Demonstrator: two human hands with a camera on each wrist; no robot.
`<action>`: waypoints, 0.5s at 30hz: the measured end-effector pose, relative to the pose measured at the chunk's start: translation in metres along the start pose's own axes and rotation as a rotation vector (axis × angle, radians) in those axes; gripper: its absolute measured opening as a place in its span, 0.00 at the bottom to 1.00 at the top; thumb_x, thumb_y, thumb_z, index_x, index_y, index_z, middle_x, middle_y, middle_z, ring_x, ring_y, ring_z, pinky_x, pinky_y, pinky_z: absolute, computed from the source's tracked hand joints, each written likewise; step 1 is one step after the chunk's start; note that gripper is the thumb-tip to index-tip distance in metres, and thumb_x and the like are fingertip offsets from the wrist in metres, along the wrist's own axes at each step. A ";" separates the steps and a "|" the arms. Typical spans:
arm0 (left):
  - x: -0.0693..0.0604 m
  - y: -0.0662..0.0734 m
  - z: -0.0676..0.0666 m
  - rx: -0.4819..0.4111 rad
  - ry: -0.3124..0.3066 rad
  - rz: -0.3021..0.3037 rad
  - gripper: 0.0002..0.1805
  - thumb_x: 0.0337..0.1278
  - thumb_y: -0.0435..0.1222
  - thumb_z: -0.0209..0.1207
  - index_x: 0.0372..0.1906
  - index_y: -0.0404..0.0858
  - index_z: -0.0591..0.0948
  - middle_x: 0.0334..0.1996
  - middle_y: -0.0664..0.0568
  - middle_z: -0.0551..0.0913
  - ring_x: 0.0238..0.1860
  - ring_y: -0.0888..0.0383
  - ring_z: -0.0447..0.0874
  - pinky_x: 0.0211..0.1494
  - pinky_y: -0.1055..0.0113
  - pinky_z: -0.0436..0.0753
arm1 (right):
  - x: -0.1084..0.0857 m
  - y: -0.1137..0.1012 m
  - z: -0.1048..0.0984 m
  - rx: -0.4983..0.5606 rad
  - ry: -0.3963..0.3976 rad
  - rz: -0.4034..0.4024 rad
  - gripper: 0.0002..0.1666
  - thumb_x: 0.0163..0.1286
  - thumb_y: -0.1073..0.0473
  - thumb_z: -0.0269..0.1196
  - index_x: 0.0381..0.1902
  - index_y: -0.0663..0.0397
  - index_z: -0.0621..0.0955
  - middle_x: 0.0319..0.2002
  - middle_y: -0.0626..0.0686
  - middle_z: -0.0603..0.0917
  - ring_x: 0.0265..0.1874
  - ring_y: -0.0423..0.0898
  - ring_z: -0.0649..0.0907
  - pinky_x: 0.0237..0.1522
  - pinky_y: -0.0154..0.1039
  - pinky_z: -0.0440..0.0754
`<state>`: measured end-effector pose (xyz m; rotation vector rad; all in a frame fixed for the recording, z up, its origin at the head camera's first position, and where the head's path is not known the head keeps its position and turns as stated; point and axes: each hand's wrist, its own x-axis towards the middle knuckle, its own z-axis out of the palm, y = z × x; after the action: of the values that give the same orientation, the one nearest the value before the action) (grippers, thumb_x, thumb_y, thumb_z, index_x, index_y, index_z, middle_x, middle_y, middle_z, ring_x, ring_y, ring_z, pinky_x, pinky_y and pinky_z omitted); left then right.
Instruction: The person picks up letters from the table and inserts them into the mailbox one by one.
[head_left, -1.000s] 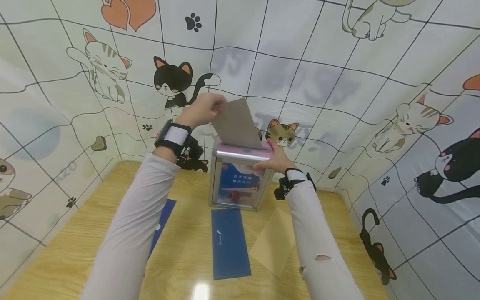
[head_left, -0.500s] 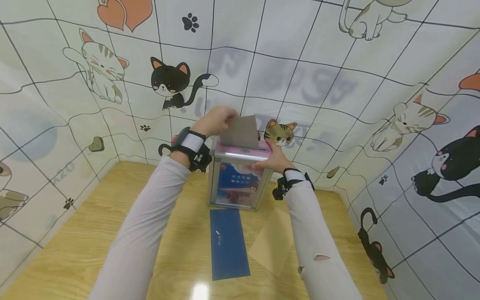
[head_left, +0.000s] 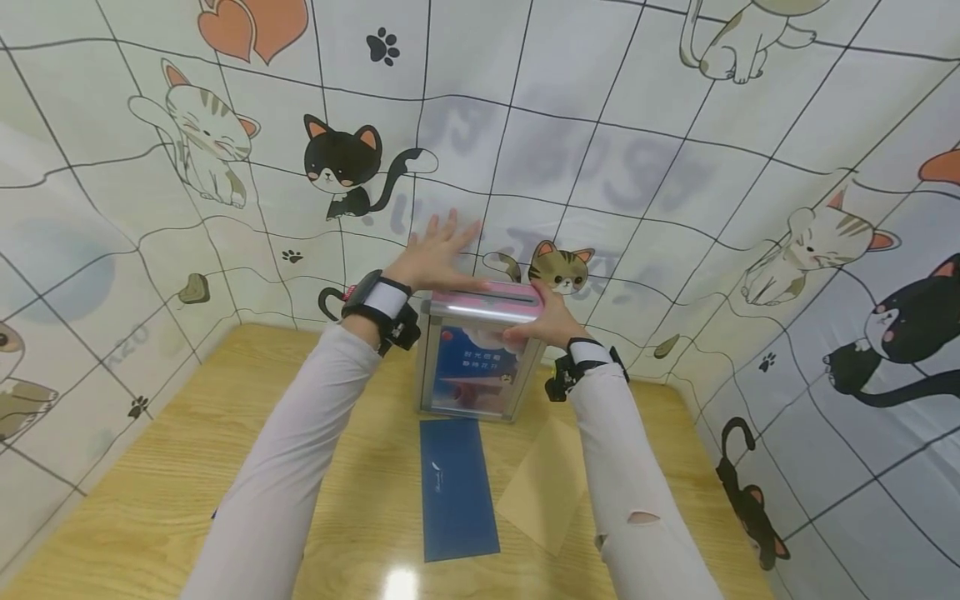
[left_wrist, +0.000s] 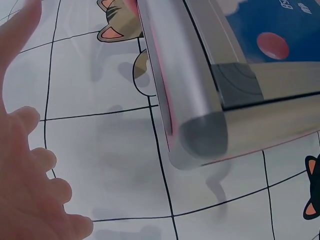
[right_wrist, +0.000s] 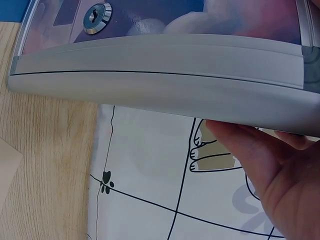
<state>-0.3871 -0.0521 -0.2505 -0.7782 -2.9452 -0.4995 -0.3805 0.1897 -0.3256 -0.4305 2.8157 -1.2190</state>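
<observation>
A silver-framed letter box [head_left: 480, 367] with a pink slotted top and a blue printed front stands upright on the table. Over its top left end my left hand [head_left: 435, 257] is spread, holding nothing. In the left wrist view that hand [left_wrist: 25, 175] has its fingers extended, apart from the box's rounded corner [left_wrist: 202, 132]. My right hand [head_left: 553, 321] grips the box's upper right end, thumb across the front. The right wrist view has this hand [right_wrist: 270, 170] against the metal side; its other fingers are partly hidden. A round lock [right_wrist: 97, 18] shows on the box's side panel.
In front of the box lies a dark blue envelope [head_left: 459, 492], with a tan envelope [head_left: 546, 492] to its right, partly beside my right sleeve. Behind the box hangs a white cat-print cloth [head_left: 570, 150]. A blue scrap [head_left: 215, 514] peeks out by my left sleeve.
The grey-brown envelope in my left hand has gone down through the slot and out of sight. My left fingers have let go and spread. The right hand has stayed on the box.
</observation>
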 end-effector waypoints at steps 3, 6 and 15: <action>-0.005 -0.006 0.001 -0.014 0.008 -0.014 0.55 0.42 0.67 0.52 0.71 0.53 0.38 0.70 0.43 0.27 0.68 0.40 0.24 0.64 0.36 0.38 | 0.000 0.001 0.001 0.008 -0.001 -0.007 0.64 0.44 0.56 0.73 0.70 0.58 0.47 0.64 0.61 0.60 0.57 0.55 0.67 0.59 0.50 0.66; -0.012 -0.015 0.002 -0.012 0.018 -0.016 0.55 0.43 0.67 0.52 0.72 0.52 0.38 0.70 0.42 0.28 0.68 0.39 0.24 0.64 0.35 0.38 | 0.000 0.001 0.002 0.015 -0.001 -0.019 0.64 0.43 0.57 0.73 0.70 0.59 0.47 0.63 0.62 0.61 0.57 0.55 0.67 0.59 0.50 0.65; -0.043 -0.061 0.007 -0.008 0.047 -0.086 0.57 0.41 0.67 0.53 0.72 0.50 0.38 0.70 0.41 0.30 0.68 0.37 0.26 0.62 0.33 0.40 | 0.003 0.002 0.002 0.016 0.009 -0.030 0.64 0.41 0.58 0.74 0.69 0.59 0.49 0.61 0.61 0.64 0.55 0.55 0.68 0.58 0.49 0.66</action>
<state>-0.3792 -0.1208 -0.2808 -0.6330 -2.9448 -0.5286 -0.3833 0.1893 -0.3283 -0.4691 2.8151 -1.2516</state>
